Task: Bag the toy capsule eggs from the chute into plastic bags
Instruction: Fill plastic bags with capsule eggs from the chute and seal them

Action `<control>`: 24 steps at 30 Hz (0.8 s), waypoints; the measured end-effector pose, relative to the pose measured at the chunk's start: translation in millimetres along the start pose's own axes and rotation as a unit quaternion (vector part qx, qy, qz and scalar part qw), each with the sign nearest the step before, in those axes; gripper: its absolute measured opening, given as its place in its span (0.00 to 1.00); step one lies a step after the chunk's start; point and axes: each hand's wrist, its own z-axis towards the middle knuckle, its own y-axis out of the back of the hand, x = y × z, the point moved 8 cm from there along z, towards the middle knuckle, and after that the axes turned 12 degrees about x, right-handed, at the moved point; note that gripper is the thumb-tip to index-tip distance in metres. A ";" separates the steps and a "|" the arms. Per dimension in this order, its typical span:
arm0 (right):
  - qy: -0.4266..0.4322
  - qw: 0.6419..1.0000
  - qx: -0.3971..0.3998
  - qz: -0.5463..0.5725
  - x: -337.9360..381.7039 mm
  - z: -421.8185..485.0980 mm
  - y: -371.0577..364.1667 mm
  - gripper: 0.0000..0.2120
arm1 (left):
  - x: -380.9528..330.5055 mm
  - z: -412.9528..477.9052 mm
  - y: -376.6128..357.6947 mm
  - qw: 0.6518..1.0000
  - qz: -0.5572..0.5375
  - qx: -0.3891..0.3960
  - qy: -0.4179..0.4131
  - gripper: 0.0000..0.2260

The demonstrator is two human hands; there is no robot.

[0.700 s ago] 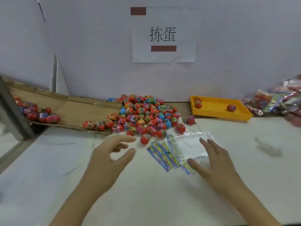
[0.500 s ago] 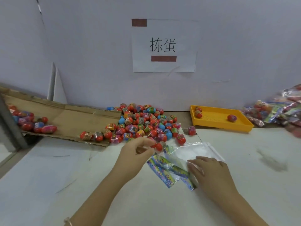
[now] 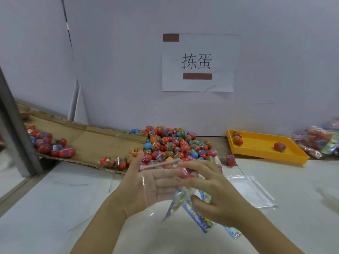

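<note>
A heap of coloured capsule eggs (image 3: 172,143) lies at the foot of the cardboard chute (image 3: 88,138), with more eggs (image 3: 47,143) higher up it on the left. My left hand (image 3: 146,184) and my right hand (image 3: 211,187) hold a clear plastic bag (image 3: 161,180) between them, lifted above the table just in front of the heap. A pink egg (image 3: 182,172) sits at my fingertips at the bag's mouth; whether it is inside the bag I cannot tell. A stack of empty bags (image 3: 253,191) with printed header cards (image 3: 198,215) lies under my right hand.
A yellow tray (image 3: 264,151) with three eggs stands at the back right. Filled bags (image 3: 319,142) are piled at the far right. A grey post (image 3: 16,129) rises at the left. One stray egg (image 3: 230,160) lies beside the heap. A paper sign (image 3: 198,63) hangs on the wall.
My left hand picked an egg from the heap while my right took a bag from the stack. Both hands have come together, lifting the bag off the table with the egg at its mouth.
</note>
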 end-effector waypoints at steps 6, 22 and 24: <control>-0.210 0.939 -0.185 0.199 -66.7 2.8 -4.3 0.19 | -27.6 -13.6 35.3 0.965 0.097 -0.209 -0.121 0.06; -0.257 0.859 -0.229 0.379 -91.4 10.5 4.3 0.13 | -37.3 -17.5 30.8 0.945 0.082 -0.248 -0.196 0.20; -0.201 0.773 -0.266 0.540 -82.5 14.8 6.2 0.16 | -37.2 -16.2 27.0 0.950 0.078 -0.230 -0.195 0.16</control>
